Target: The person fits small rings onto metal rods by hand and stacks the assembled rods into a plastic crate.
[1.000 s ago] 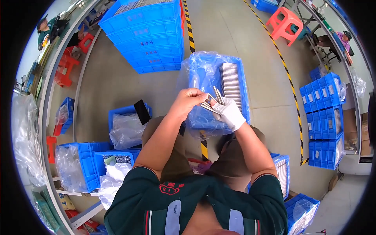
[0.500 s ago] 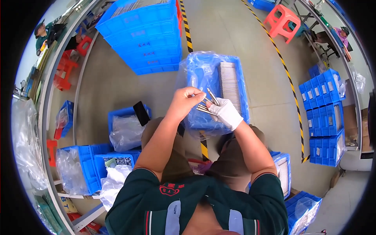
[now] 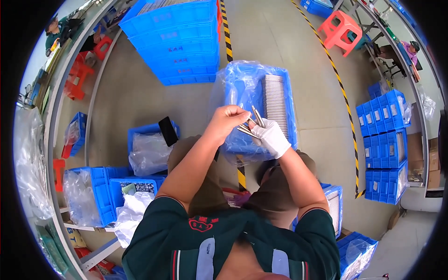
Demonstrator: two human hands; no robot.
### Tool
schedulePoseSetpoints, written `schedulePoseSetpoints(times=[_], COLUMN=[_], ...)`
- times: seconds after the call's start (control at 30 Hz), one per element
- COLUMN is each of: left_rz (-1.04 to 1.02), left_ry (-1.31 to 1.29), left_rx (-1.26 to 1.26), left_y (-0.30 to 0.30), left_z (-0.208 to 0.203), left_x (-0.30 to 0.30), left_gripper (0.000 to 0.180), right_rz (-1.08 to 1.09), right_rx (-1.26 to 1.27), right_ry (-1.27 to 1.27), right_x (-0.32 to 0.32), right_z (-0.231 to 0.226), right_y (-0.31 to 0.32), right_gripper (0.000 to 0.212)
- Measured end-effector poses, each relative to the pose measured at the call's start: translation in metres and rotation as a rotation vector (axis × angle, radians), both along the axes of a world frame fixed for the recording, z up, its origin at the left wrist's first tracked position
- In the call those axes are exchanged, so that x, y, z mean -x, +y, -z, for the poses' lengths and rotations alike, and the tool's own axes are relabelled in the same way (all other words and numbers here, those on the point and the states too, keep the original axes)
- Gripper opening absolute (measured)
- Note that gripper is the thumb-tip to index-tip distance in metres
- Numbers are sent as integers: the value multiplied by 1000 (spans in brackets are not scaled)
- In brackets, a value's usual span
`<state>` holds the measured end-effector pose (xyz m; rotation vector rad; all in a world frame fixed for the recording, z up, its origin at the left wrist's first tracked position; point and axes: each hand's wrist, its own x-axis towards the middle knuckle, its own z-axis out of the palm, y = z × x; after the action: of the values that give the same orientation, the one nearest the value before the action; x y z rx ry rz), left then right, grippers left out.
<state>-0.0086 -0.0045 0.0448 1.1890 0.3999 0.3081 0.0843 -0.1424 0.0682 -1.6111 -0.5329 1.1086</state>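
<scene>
My right hand [image 3: 272,138], in a white glove, is closed around several slim silvery metal rods [image 3: 257,115], which fan out from its fingers at different angles. My bare left hand [image 3: 227,122] meets it from the left, thumb and fingertips pinched on the end of one metal rod; most of that rod is hidden by the fingers. Both hands are above the near part of a blue plastic bin [image 3: 293,114] lined with clear plastic film [image 3: 232,84]. Along the bin's right side lies a neat row of similar rods [image 3: 274,95].
Tall stacked blue crates [image 3: 175,46] stand beyond on the left. A phone [image 3: 168,131] rests on a film-covered bin by my left knee. More blue bins [image 3: 387,147] are stacked at right, near a red stool [image 3: 340,32]. Two people sit at far benches.
Both hands stay together over the bin, with the left fingertips slightly nearer the right hand's rods. The whole view has shifted a little.
</scene>
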Motion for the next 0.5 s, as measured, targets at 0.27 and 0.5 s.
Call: schedulePoseSetpoints(times=[0.27, 0.5], left_rz=[-61, 120], left_ry=[-42, -12], left_rx=[-70, 65], left_y=[17, 21], left_z=[-8, -9], left_x=[4, 6], left_gripper=[16, 17], right_rz=[-132, -271], right_rx=[-52, -48], right_ry=[290, 396], right_x=[-5, -1], right_z=[-6, -10], right_y=[0, -3], right_gripper=[26, 32])
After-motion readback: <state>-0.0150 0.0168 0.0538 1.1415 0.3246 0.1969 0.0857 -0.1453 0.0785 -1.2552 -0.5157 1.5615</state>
